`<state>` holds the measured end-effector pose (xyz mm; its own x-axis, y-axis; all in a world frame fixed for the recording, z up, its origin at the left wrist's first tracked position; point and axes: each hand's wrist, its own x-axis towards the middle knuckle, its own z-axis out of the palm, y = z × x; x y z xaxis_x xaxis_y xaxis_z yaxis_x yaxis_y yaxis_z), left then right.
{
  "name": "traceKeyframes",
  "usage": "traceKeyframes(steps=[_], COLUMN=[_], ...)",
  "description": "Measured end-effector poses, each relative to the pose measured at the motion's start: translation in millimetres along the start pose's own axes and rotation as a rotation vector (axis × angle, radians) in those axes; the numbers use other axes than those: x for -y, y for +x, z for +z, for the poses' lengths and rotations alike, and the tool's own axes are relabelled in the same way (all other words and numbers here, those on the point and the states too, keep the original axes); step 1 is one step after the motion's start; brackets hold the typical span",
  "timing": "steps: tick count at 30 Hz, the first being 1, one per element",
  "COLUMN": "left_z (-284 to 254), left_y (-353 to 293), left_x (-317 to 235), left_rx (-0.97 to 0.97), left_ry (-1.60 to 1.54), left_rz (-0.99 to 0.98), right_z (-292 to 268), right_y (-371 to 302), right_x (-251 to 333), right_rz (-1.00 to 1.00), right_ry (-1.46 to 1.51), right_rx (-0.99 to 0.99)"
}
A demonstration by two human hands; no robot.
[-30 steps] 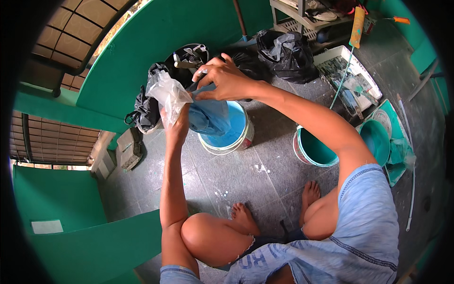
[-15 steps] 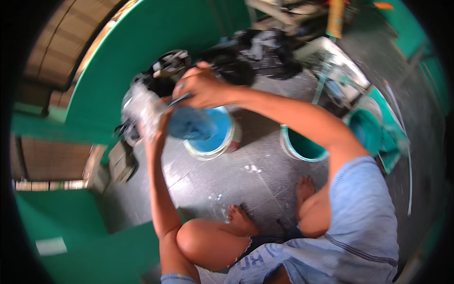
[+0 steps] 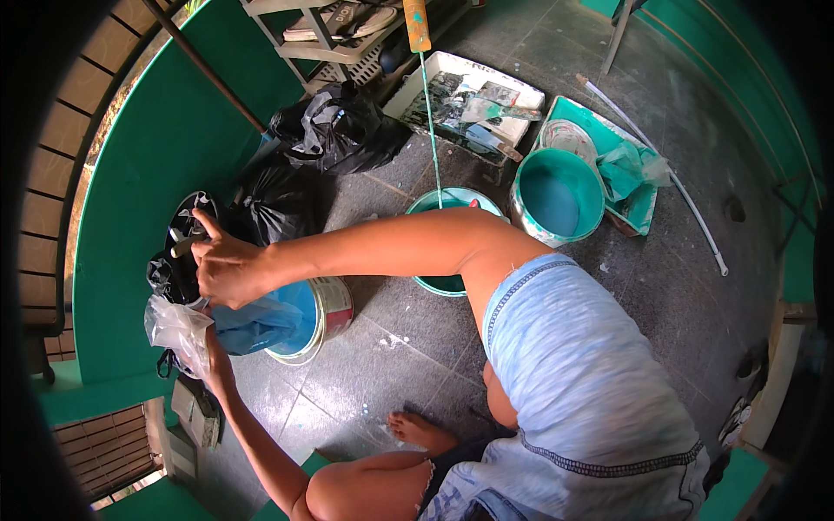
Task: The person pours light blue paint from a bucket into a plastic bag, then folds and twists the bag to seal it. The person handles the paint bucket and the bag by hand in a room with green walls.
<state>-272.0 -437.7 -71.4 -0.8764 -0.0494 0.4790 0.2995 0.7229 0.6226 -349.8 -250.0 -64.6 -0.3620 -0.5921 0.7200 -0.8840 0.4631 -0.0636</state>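
Note:
My left hand (image 3: pixel 215 358) is closed on a crumpled clear plastic bag (image 3: pixel 176 328) at the left. A blue, paint-coloured part of plastic (image 3: pixel 256 326) stretches from it over the rim of a white paint bucket (image 3: pixel 334 306) with blue inside. Whether it is all one bag is hard to tell. Just above, my right hand (image 3: pixel 230 267) has curled fingers, the index sticking out. A pale handle-like piece (image 3: pixel 182 246) shows by its fingers; I cannot tell whether the hand holds it.
Black bags (image 3: pixel 334 130) lie beyond the bucket. A roller (image 3: pixel 418 26) on a thin rod leans from a green-rimmed bucket (image 3: pixel 443 285). A teal paint bucket (image 3: pixel 560 195), a white tray (image 3: pixel 512 82) with brushes, a green tray (image 3: pixel 638 219) and a white pipe (image 3: pixel 669 169) lie to the right.
The view has swung, so the hands, bag and bucket sit farther left and lower. My right hand's index finger now sticks out. The dark, blade-like piece earlier seen by that hand no longer shows.

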Motion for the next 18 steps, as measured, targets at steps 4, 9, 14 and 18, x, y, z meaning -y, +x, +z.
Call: traceKeyframes(steps=[4,9,14,18], left_z=[-5,-8,-7,-6], left_y=[14,12,9,5], left_x=[9,-1,-13,4], left_rx=[-0.101,-0.09,-0.034,0.039], left_ry=[0.309,0.023,0.018,-0.02], left_rz=[0.263,0.162,-0.074,-0.097], right_z=[21,21,21,22], right_y=[-1,-11,-11,-1], right_x=[-1,-9,-15,-9], right_rz=[0.09,0.147,0.309,0.3], right_ry=[0.286,0.351,0.518,0.604], right_rx=[-0.115,-0.111,0.078,0.185])
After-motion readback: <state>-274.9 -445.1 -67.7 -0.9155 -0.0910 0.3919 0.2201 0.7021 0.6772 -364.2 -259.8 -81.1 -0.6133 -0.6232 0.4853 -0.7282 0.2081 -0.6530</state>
